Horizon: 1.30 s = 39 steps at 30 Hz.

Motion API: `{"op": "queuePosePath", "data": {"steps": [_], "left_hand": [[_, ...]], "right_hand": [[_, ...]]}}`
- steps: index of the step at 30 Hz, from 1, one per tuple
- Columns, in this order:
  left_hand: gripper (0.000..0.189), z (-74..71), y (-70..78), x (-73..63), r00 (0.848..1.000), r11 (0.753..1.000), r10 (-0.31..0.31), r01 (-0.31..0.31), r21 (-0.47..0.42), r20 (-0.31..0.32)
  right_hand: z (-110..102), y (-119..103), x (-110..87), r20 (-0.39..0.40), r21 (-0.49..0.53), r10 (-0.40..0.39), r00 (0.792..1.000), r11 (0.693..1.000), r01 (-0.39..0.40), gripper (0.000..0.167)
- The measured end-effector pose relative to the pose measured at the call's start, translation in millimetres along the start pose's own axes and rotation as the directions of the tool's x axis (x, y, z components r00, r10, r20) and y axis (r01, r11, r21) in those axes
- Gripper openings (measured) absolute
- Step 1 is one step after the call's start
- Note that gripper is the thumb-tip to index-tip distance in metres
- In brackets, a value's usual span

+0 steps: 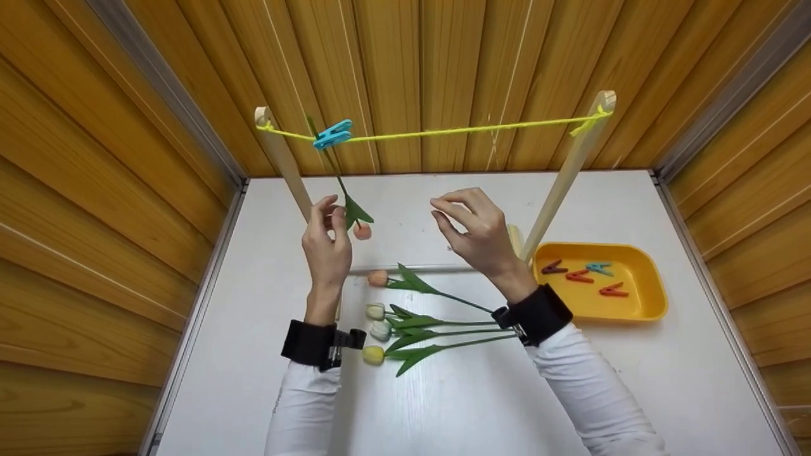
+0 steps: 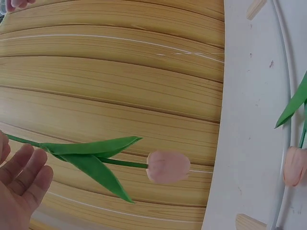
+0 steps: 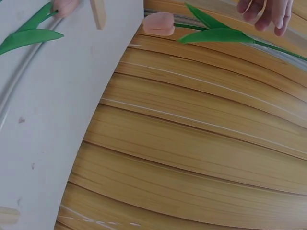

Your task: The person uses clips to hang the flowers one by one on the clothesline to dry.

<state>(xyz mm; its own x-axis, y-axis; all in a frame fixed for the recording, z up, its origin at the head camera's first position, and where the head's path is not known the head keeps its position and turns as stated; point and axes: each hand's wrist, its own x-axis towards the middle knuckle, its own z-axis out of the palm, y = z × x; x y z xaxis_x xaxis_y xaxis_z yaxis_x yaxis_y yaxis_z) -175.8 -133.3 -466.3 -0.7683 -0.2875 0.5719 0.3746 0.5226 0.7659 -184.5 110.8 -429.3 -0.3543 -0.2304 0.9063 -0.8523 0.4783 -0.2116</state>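
A pink tulip (image 1: 362, 230) hangs head down, its stem held to the yellow line (image 1: 443, 131) by a blue clothespin (image 1: 332, 134). Beside its leaves is my left hand (image 1: 327, 247), fingers loosely bent and not gripping the stem; the left wrist view shows the fingertips (image 2: 36, 184) right by the stem, below the leaves' base. My right hand (image 1: 478, 234) hovers to the right of the flower, holding nothing, with thumb and forefinger slightly apart. In the right wrist view the hanging tulip (image 3: 159, 24) appears at the top.
Two wooden posts (image 1: 567, 174) carry the line. On the white table (image 1: 431, 418) lie another pink tulip (image 1: 378, 278), a yellow tulip (image 1: 373, 355) and two pale tulips (image 1: 380, 330). A yellow tray (image 1: 656, 297) at right contains several clothespins (image 1: 580, 276). Wood-patterned walls surround the table.
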Motion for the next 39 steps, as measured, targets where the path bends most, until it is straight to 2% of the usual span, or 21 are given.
{"op": "queuePosePath", "data": {"steps": [5, 9, 14, 18, 24, 31, 39], "left_hand": [[0.025, 0.7, 2.5, -7.6, 0.999, 1.0, 0.026, -0.025, -0.013, 0.032], [0.023, 3.6, 1.0, -15.1, 0.995, 0.997, 0.079, -0.078, -0.015, 0.067], [0.019, 10.1, -3.0, -24.5, 0.981, 0.987, 0.159, -0.159, -0.014, 0.108], [0.019, 15.0, -5.6, -32.3, 0.97, 0.983, 0.183, -0.184, -0.009, 0.16], [0.014, 24.2, -11.4, -42.6, 0.956, 0.973, 0.229, -0.228, -0.028, 0.184], [0.013, 31.5, -14.8, -54.2, 0.939, 0.971, 0.236, -0.235, -0.033, 0.25], [0.013, 39.8, -17.5, -62.7, 0.915, 0.964, 0.256, -0.267, -0.008, 0.311]], "right_hand": [[-15, 13, -28.5, 0.043, -0.011, 0.038, 0.998, 0.999, -0.038, 0.021], [-28, 25, -49.9, 0.048, -0.023, 0.077, 0.996, 0.997, -0.076, 0.026], [-42, 40, -73.5, 0.049, -0.051, 0.128, 0.991, 0.991, -0.126, 0.026], [-51, 52, -91.3, 0.043, -0.073, 0.174, 0.984, 0.983, -0.171, 0.025], [-72, 66, -115.7, 0.092, -0.15, 0.245, 0.965, 0.962, -0.229, 0.024], [-102, 87, -144.6, 0.178, -0.268, 0.286, 0.941, 0.935, -0.234, 0.025], [-141, 114, -181.4, 0.26, -0.366, 0.344, 0.902, 0.9, -0.238, 0.028]]}}
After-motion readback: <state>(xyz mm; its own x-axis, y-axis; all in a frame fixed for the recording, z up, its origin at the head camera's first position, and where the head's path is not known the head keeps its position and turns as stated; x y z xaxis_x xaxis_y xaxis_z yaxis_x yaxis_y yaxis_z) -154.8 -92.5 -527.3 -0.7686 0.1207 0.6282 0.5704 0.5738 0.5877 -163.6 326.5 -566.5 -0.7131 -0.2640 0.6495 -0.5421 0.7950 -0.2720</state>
